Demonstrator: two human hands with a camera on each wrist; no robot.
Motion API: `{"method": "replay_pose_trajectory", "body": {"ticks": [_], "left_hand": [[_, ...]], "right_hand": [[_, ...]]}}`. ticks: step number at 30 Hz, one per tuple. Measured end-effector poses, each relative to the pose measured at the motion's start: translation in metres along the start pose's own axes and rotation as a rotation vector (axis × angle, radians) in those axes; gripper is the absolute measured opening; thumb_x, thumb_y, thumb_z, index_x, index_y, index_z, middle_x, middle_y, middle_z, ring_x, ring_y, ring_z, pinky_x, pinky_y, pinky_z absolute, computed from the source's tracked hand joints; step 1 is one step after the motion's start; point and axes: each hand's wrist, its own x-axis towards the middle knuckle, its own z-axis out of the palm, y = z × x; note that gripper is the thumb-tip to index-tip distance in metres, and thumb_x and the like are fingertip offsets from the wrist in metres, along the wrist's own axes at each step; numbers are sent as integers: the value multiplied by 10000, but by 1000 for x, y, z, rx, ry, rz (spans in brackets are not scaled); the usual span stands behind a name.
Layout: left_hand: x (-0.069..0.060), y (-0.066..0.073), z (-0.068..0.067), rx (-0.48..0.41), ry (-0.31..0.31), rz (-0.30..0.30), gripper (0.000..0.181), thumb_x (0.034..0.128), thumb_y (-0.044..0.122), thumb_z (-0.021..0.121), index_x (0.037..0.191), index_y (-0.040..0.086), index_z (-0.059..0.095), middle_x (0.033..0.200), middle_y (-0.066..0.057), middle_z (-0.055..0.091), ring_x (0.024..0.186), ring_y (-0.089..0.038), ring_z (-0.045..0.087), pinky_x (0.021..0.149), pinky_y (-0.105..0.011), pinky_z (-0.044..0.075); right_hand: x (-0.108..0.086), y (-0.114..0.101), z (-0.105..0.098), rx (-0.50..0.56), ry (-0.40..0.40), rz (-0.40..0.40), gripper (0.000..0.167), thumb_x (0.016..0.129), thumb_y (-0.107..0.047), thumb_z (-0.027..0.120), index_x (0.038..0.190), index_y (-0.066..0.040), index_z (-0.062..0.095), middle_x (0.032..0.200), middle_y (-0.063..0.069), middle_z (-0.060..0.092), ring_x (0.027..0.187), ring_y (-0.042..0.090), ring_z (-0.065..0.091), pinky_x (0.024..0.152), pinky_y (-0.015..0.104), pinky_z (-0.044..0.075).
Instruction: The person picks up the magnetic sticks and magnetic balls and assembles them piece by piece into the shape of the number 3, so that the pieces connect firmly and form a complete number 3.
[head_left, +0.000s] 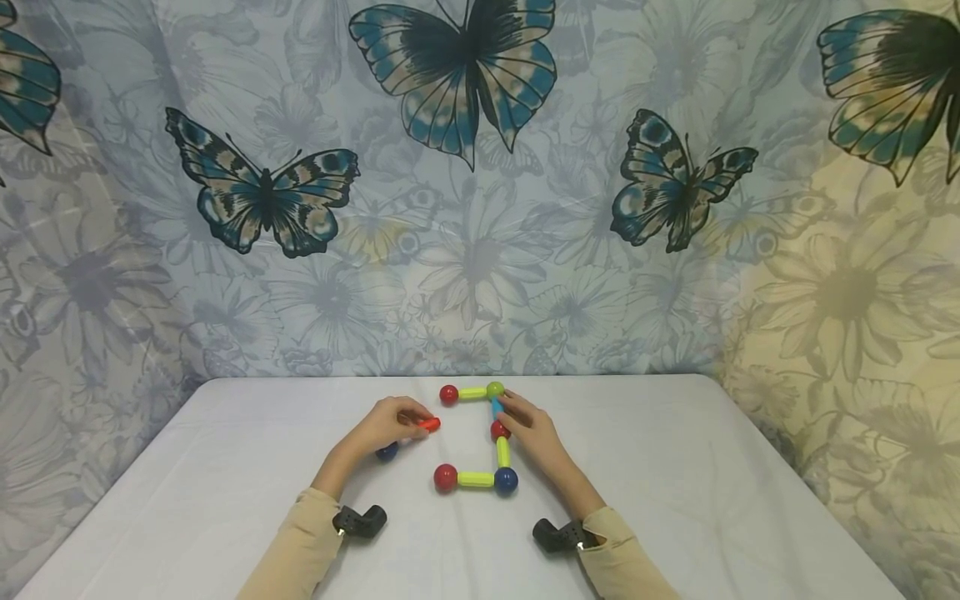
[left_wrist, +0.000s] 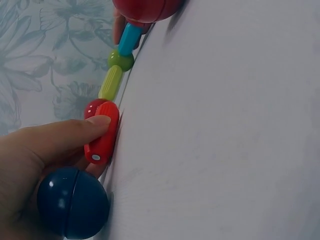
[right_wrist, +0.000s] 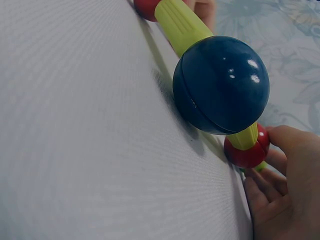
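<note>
My left hand (head_left: pixel 388 422) pinches a red magnetic rod (left_wrist: pixel 104 135) between thumb and fingers, just above the table. Under that hand lies a dark blue ball (left_wrist: pixel 72 202), apart from the other pieces. My right hand (head_left: pixel 534 425) grips a light blue rod (head_left: pixel 497 407), which joins a green ball (head_left: pixel 495 389) to a red ball (right_wrist: pixel 248 150). From the green ball a yellow-green rod (head_left: pixel 472 393) runs left to another red ball (head_left: pixel 448 395). Nearer me, a yellow-green rod (head_left: pixel 502 452) leads down to a larger blue ball (right_wrist: pixel 222 85).
A further yellow-green rod (head_left: pixel 476 480) links the larger blue ball to a big red ball (head_left: pixel 446 477) at the near left. All pieces lie on a white-covered table (head_left: pixel 675 483). Behind it hangs a butterfly-patterned cloth (head_left: pixel 480 250).
</note>
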Motion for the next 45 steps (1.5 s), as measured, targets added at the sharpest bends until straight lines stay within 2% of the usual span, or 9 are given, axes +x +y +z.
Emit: {"method": "replay_pose_trajectory", "body": {"ticks": [8, 12, 15, 18, 22, 27, 35, 40, 45], "left_hand": [[2, 5, 5, 24, 12, 47, 192, 871, 111, 715, 1060, 86, 731, 1091, -77, 722, 1067, -255, 653, 963, -421, 531], [4, 7, 8, 44, 43, 68, 177, 866, 82, 714, 1041, 97, 736, 1061, -59, 721, 1036, -234, 658, 936, -385, 544], [5, 11, 10, 51, 58, 112, 177, 860, 53, 711, 1034, 78, 738, 1047, -74, 721, 1017, -238, 662, 913, -365, 552], [6, 17, 13, 57, 58, 139, 189, 858, 30, 702, 1041, 62, 740, 1060, -87, 716, 1022, -247, 660, 905, -353, 555], [7, 24, 19, 67, 53, 142, 193, 861, 31, 701, 1045, 70, 741, 1081, -71, 709, 1043, -238, 655, 908, -348, 556], [10, 28, 24, 89, 53, 186, 181, 868, 33, 698, 1038, 80, 740, 1062, -51, 708, 1035, -225, 658, 908, -359, 558], [12, 38, 29, 117, 54, 221, 203, 866, -1, 683, 1049, 74, 731, 1058, -60, 713, 1035, -227, 658, 907, -362, 553], [14, 42, 35, 154, 45, 279, 189, 856, -18, 686, 1025, 52, 736, 1033, -79, 722, 993, -233, 654, 871, -327, 556], [16, 46, 41, 149, 28, 289, 195, 856, -35, 681, 1026, 45, 734, 1038, -84, 716, 994, -225, 654, 882, -328, 559]], "right_hand": [[0, 1, 0, 1, -8, -6, 404, 958, -230, 622, 1329, -74, 594, 1527, 101, 437, 1373, 318, 466, 1114, 434, 414], [0, 1, 0, 1, -6, -9, 402, 957, -231, 623, 1327, -75, 597, 1524, 101, 440, 1370, 319, 469, 1115, 436, 413], [0, 1, 0, 3, -2, -13, 397, 957, -221, 623, 1323, -71, 599, 1522, 107, 442, 1367, 322, 472, 1114, 435, 414], [0, 1, 0, 3, 0, -7, 393, 956, -219, 623, 1323, -79, 601, 1522, 98, 444, 1369, 313, 471, 1115, 427, 414], [0, 1, 0, -8, 1, -2, 394, 958, -226, 621, 1326, -85, 599, 1525, 97, 440, 1372, 312, 468, 1113, 428, 416], [0, 1, 0, -9, 2, -4, 399, 957, -241, 623, 1325, -89, 601, 1524, 100, 441, 1373, 315, 467, 1108, 441, 418], [-3, -10, -1, -19, -6, 9, 421, 967, -201, 607, 1346, -23, 564, 1534, 162, 405, 1393, 362, 424, 1123, 483, 387], [1, 1, 1, -28, 9, 2, 415, 955, -248, 625, 1338, -91, 589, 1528, 114, 433, 1384, 329, 449, 1121, 462, 398], [2, 3, 1, -27, 7, 2, 414, 945, -263, 640, 1330, -117, 601, 1521, 98, 446, 1371, 317, 469, 1119, 456, 404]]}}
